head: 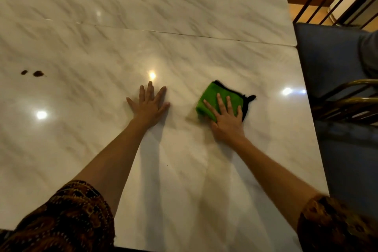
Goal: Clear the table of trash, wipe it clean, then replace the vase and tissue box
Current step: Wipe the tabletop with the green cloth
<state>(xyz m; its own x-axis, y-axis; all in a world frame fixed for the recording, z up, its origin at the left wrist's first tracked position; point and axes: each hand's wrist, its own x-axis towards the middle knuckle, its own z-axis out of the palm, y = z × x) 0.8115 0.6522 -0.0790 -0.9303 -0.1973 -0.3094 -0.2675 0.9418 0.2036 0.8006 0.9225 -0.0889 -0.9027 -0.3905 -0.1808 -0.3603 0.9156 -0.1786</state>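
Right hand [226,120] presses flat on folded green microfibre cloth [216,101] near table's [184,170] right edge, soft, light, best palmed; left hand [148,104] splayed, empty; brown stains [33,73] unwiped toward left edge.

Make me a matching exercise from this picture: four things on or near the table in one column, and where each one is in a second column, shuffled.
Column one:
1. left hand
2. green cloth
3. brown stains
4. blue chair seat

Column two:
A. beside the right edge of the table
B. flat on bare marble
C. under the right hand
D. at the far left of the table

Pairs: 1-B, 2-C, 3-D, 4-A
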